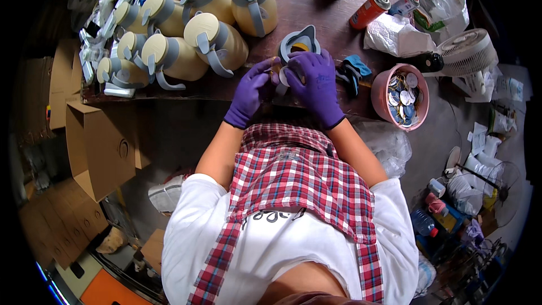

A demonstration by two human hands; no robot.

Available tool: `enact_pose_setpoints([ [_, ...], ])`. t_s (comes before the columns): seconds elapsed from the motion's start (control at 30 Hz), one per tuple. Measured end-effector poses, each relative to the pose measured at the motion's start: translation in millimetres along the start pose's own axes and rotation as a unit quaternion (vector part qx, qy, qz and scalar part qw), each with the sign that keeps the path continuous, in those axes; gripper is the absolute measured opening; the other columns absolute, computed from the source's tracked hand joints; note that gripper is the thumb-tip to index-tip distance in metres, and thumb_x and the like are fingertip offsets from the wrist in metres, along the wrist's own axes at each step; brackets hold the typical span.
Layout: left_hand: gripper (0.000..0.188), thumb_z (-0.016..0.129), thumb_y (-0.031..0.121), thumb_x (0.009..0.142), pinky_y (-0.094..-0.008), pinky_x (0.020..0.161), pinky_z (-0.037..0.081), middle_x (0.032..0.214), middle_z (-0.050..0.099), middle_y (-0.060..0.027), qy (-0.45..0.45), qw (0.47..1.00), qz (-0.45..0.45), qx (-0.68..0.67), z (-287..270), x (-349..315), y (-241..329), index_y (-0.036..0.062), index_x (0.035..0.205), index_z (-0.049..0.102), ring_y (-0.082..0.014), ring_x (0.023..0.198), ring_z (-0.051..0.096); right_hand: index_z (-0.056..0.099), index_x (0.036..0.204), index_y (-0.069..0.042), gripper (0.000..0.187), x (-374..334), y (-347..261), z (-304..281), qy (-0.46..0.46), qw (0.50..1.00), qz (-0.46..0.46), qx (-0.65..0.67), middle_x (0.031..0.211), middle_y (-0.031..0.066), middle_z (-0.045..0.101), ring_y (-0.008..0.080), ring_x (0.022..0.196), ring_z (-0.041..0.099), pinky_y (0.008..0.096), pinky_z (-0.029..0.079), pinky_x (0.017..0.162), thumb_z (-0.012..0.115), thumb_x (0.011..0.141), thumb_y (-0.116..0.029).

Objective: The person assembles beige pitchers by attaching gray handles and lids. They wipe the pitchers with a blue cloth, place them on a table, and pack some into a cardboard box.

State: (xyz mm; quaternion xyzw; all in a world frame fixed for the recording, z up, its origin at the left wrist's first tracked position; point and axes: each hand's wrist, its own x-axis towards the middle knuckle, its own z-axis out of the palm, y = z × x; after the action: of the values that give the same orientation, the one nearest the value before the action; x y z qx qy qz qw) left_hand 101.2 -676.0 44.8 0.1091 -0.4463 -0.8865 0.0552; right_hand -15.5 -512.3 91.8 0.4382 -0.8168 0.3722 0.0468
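Observation:
Both my hands wear purple gloves and meet at the table's front edge. In front of them stands an open jug (pixel 305 36) with a grey collar and a pointed spout, partly hidden by my right hand. My right hand (pixel 317 82) is closed around a small pale round tag (pixel 284 76) beside the jug. My left hand (pixel 253 91) is closed, its fingertips pinched next to the tag; what they hold is too small to make out. Several cream jugs (pixel 206 31) with grey handles and lids crowd the table to the left.
On the right, a pink bucket (pixel 381 96) holds many round tags with gold cords. Nearby are a dark blue cloth-like item (pixel 353 72), an orange spray can (pixel 370 11), white wrapping (pixel 395 35) and a fan (pixel 466 53). A cardboard box (pixel 101 149) stands at lower left.

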Motion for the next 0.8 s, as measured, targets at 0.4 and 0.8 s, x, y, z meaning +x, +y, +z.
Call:
enact_pose_setpoints([
  [0.4, 0.028, 0.079, 0.013, 0.084, -0.0361, 0.072, 0.048, 0.092, 0.072, -0.0067, 0.052, 0.650, 0.334, 0.681, 37.7, 11.2, 26.8, 0.0124, 0.113, 0.078, -0.0242, 0.080, 0.065, 0.072, 0.104, -0.012, 0.023, -0.5, 15.5, 4.2, 0.053, 0.998, 0.004, 0.029, 0.109, 0.0041, 0.072, 0.0256, 0.106, 0.065, 0.0442, 0.040, 0.103, 0.074, 0.082, -0.016],
  [0.8, 0.045, 0.054, -0.012, 0.078, -0.0326, 0.095, 0.047, 0.108, 0.062, -0.0072, 0.109, 0.835, 0.237, 0.484, -3.5, 20.7, 54.6, 0.0093, 0.110, 0.076, -0.0210, 0.104, 0.060, 0.064, 0.131, -0.017, 0.048, -7.0, 22.0, -3.3, 0.019, 0.998, -0.058, -0.001, 0.106, 0.0080, 0.070, 0.0244, 0.103, 0.066, 0.0448, 0.041, 0.105, 0.070, 0.083, -0.016],
])
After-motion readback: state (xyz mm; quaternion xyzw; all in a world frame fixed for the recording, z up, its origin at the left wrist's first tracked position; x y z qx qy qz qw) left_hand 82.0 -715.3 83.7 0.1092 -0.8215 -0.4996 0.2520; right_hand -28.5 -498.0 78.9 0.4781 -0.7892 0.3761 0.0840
